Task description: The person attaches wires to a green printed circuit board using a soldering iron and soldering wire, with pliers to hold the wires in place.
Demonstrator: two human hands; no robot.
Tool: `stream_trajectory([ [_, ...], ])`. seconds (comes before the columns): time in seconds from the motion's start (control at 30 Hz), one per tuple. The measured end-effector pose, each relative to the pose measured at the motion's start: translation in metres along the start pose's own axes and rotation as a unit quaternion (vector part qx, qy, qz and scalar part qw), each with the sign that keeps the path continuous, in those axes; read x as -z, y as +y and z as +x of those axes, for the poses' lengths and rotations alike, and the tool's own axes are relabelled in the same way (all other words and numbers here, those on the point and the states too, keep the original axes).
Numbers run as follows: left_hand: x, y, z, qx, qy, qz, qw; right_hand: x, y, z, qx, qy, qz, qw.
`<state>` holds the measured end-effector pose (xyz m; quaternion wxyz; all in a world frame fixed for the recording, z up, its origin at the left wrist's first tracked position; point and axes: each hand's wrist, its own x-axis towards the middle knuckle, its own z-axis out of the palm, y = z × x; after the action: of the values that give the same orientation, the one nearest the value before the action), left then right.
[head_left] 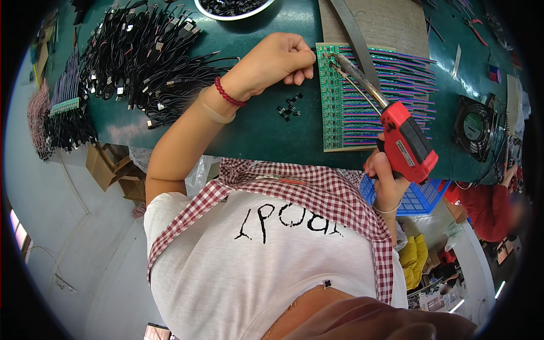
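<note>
My right hand (388, 181) is wrapped round the handle of a red and black soldering gun (405, 136). Its long metal tip reaches up and left to the top of a green circuit board panel (332, 107). Rows of thin coloured wires (391, 97) run rightward from that panel. Beside the panel's upper left edge, my left hand (286, 59) is closed, thumb and forefinger pinched together; whatever they hold is too small to make out. A few small black connectors (290, 106) lie on the green table just below it.
Bundled black cables (147, 62) cover the table's left part. At the top stands a white bowl (238, 17) of small black parts. A grey strap (362, 45) crosses the brown board (402, 25). A black fan (475, 127) stands at right, near a co-worker's red sleeve (487, 209).
</note>
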<state>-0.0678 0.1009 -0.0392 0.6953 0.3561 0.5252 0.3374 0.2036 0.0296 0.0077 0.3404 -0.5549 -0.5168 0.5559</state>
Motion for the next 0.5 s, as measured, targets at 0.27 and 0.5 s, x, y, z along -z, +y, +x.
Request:
stream_trajectory([
  [0.27,0.0016,0.0010,0.0012,-0.001,-0.006,0.006,1.000,-0.0003,0.0057,-0.0002,0.021,0.011,-0.032,0.999],
  [0.5,0.0023,-0.0008,0.0018,-0.003,-0.006,0.003,1.000,-0.0009,0.0037,-0.0001,0.009,0.016,-0.034,0.999],
])
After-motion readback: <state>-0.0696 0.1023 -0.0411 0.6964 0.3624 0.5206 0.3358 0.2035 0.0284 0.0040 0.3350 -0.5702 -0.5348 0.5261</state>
